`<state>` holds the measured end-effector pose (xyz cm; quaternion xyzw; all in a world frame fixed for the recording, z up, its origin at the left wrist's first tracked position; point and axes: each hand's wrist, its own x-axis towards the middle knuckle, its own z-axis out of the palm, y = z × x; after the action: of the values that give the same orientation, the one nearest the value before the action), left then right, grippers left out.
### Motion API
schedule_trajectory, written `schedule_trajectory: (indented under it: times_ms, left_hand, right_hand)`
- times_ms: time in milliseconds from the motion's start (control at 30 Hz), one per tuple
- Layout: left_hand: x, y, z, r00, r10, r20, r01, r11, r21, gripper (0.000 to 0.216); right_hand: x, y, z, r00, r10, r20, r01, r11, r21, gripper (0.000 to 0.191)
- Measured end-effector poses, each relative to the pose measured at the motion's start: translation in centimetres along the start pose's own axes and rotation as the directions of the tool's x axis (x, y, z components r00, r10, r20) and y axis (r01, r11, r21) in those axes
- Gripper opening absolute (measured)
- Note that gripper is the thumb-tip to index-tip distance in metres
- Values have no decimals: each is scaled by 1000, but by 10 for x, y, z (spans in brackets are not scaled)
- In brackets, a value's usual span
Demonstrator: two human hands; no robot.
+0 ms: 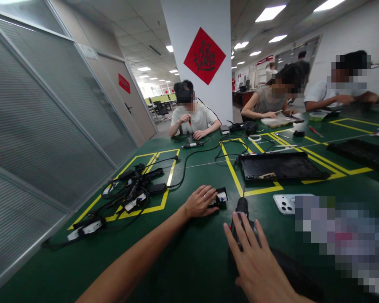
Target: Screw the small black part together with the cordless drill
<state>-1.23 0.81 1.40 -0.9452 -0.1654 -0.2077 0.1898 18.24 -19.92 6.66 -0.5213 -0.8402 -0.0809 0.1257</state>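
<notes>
**Where yellow tape crosses green: two hands, a driver, a small black part**

While spread wide under everything, green table (189, 252), marked off with yellow tape lines (233, 172). Beyond the tape corner ahead of the driver, flat black tray (279, 166), lying inside a taped box. Far left of the driver, tangled heap of black cables and adapters (129, 189), filling another taped box. Just right of the driver, white phone (286, 203), camera side up, partly lost behind a blurred patch. Across the table, well beyond the driver, three seated people, each busy with own hands at own place; on the pillar behind them, red diamond paper (204, 55).

Near edge, right of centre: black electric screwdriver (241, 210), lying on the table with bit toward the tape. Over its rear, right hand (255, 261), fingers spread and draped along the body, loosely closing on it; firm clasp or bare touch, cannot tell. Just left of the driver, left hand (200, 202), palm down, fingers nearly flat and slightly curled, pressing on small black part with a white label (220, 196), fingertips on its near edge, not wrapped around it.
</notes>
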Motion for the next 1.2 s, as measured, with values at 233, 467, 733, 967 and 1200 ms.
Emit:
schedule_trajectory:
  times_ms: [233,467,733,967,1200]
  left_hand:
    - [9,-1,1,999,44,-4,-44,999,3,50]
    - [15,-1,1,997,82,10,-82,996,-42,53]
    - [20,2,3,998,61,-3,-61,994,-88,56]
    - [13,6,2,999,-24,49,30,993,-115,44]
    - [8,15,-1,984,-169,57,176,972,-158,36]
  right_hand:
    - [38,1,-11,997,80,-23,-81,997,-21,120]
    - [74,23,-9,979,194,-59,-200,972,-125,116]
    - [80,65,14,924,367,-103,-380,912,-156,104]
    - [37,90,4,912,401,-88,-410,879,-244,88]
    - [5,88,-7,924,379,-54,-377,878,-296,79]
